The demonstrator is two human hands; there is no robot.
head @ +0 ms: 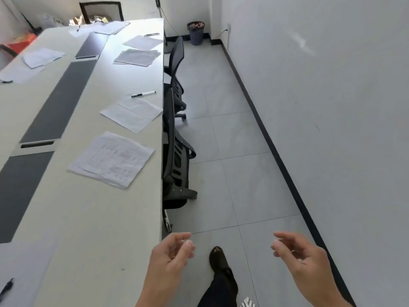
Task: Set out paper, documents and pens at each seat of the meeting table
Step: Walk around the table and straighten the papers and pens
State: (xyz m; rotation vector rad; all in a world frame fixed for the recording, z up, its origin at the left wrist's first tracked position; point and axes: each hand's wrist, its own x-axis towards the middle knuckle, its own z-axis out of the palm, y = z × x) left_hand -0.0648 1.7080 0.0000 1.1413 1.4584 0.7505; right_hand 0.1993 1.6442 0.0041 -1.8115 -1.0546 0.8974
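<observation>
A long white meeting table (93, 218) stretches along your left, white printed paper stacks (111, 159) lying near its right edge, a black-capped white pen (143, 94) beyond the second; black mesh office chairs (177, 156) tucked against that edge.

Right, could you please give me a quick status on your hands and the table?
Left hand, right hand open, holding nothing. Papers and pen laid out on table. Chairs pushed in alongside.

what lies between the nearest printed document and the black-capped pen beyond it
A creased sheet of paper lies between the printed document and the pen, in the head view.
</observation>
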